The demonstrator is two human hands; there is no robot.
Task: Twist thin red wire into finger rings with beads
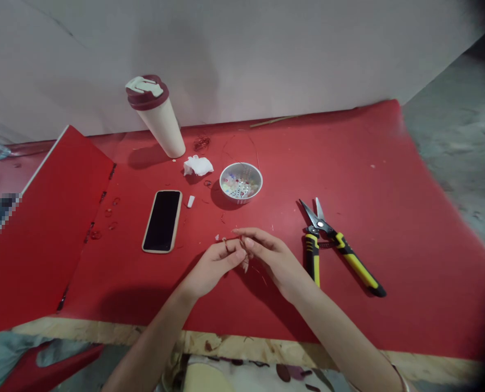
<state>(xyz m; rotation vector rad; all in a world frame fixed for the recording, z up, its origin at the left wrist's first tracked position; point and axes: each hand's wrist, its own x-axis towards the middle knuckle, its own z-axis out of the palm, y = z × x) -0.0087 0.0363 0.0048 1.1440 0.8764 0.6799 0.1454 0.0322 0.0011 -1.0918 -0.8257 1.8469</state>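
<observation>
Close together above the red tabletop, my left hand point(216, 265) and my right hand point(278, 264) meet fingertip to fingertip. Both are closed in a pinch around a thin wire point(246, 267), reddish-brown and bent, mostly hidden by the fingers. A loose strand trails below toward the right. Just beyond the fingers stands a small perforated metal bowl point(242, 200) with pale, colourful beads point(235, 184) in it. To the right of my right hand lie yellow-and-black pruning shears point(321, 224), their blades spread apart.
Left of the hands lies a phone point(163, 222), with a white scrap point(191, 201) beside it. Farther back are a crumpled tissue point(197, 165), a tangle of red wire point(201, 143) and a tall lidded cup point(163, 125). A red upright panel point(42, 218) borders the left side.
</observation>
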